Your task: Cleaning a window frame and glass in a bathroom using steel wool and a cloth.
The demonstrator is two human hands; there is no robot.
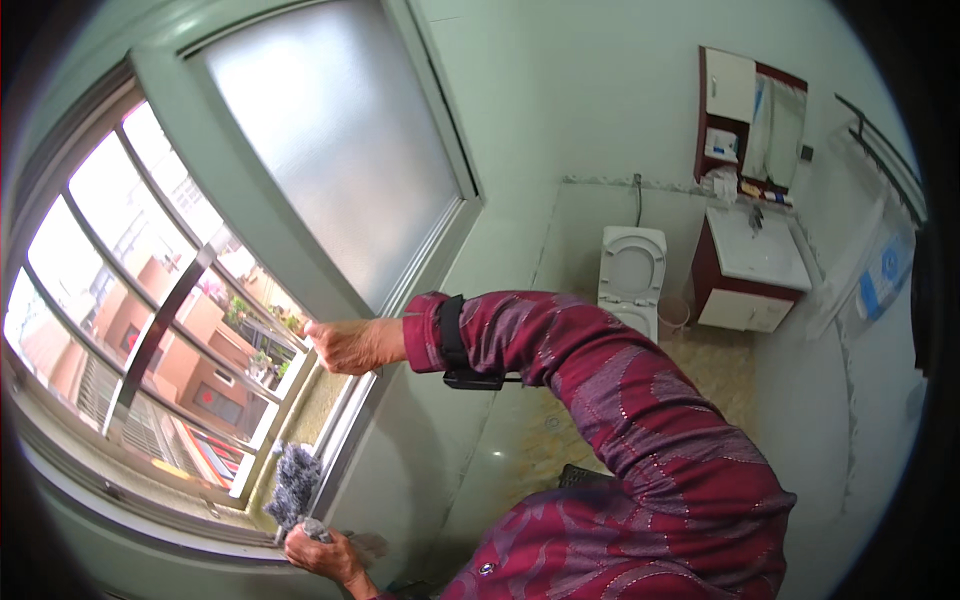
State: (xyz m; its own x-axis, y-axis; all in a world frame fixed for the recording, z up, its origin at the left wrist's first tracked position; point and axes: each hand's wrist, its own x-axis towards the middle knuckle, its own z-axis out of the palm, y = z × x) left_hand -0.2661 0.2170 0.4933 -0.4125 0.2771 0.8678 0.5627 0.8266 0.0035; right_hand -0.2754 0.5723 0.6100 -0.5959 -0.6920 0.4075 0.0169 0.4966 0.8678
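Note:
At the lower left, my left hand [322, 555] is closed round the near end of a fluffy grey duster [293, 485]. The duster's shaggy pile lies on the window's sill track, at the corner of the opening; any handle is hidden in my fist. My right arm reaches across from the right, in a dark red patterned sleeve with a black strap at the wrist. My right hand [355, 346] is closed at the edge of the window frame [285, 240], beside the open part, its fingertips partly hidden.
Metal window bars [165, 320] cross the opening, with buildings and plants outside. A frosted pane [335, 140] stands to its right. Farther off are a toilet [632, 265], a washbasin cabinet [752, 262], a mirror cabinet [730, 85], a bucket [674, 314] and a towel rail [880, 155].

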